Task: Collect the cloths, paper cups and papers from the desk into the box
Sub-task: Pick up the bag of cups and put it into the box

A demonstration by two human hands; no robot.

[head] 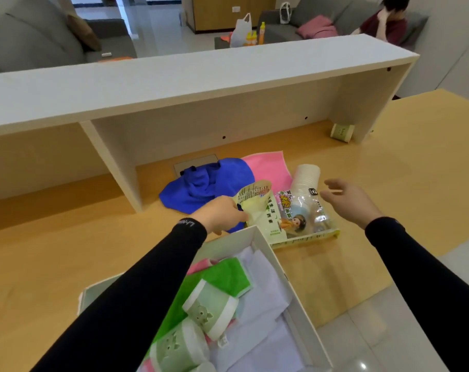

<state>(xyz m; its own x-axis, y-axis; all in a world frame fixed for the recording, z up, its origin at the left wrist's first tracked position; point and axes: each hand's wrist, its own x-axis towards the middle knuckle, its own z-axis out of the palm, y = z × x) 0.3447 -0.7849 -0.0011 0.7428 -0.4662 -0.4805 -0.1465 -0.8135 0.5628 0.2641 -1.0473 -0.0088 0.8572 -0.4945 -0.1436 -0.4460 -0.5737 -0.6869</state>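
My left hand [222, 213] grips the edge of a pale green printed paper pack [257, 208] just beyond the far rim of the white box [265, 245]. My right hand [348, 200] hovers open beside a sleeve of white paper cups [307, 178] in clear plastic. A doll packet [295, 218] lies under the cups. A blue cloth [201, 186] and a pink cloth [268, 165] lie on the wooden desk [388, 157] behind them. Inside the box are a green cloth [222, 275], white papers [262, 299] and two green patterned cups [209, 310].
A white shelf unit [174, 84] stands across the back of the desk. A small green item [342, 132] sits under its right end. A person sits on a grey sofa [335, 14] beyond. Tiled floor [388, 331] shows at the right.
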